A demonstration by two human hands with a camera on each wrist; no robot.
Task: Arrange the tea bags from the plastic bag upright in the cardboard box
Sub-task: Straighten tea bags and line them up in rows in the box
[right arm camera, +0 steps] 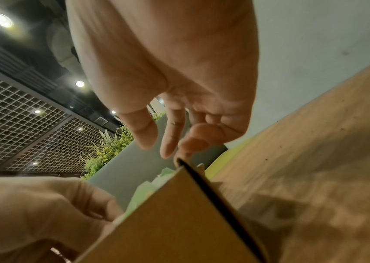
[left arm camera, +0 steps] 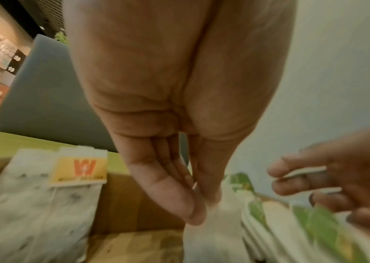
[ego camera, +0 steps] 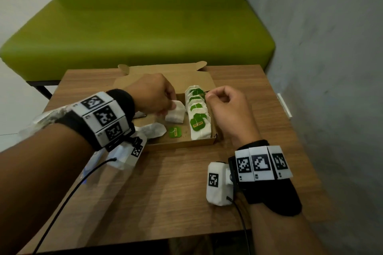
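An open cardboard box [ego camera: 182, 144] lies on the wooden table. Several tea bags with green tags [ego camera: 198, 118] stand upright in a row along its right side. My left hand [ego camera: 169, 107] pinches a white tea bag [ego camera: 175, 113] just left of that row, inside the box. In the left wrist view my left hand [left arm camera: 200, 204] holds the tea bag [left arm camera: 213, 236] by its top, next to the row [left arm camera: 292, 222]. My right hand [ego camera: 210, 96] hovers over the box's right wall with loosely curled fingers and holds nothing. In the right wrist view my right hand [right arm camera: 166, 142] sits just above the box wall [right arm camera: 179, 213].
Another tea bag [ego camera: 150, 130] lies flat in the box with its green tag [ego camera: 175, 132] beside it. A crumpled plastic bag [ego camera: 41, 119] lies at the table's left edge under my left forearm. A green bench [ego camera: 134, 31] stands behind the table, a grey wall on the right.
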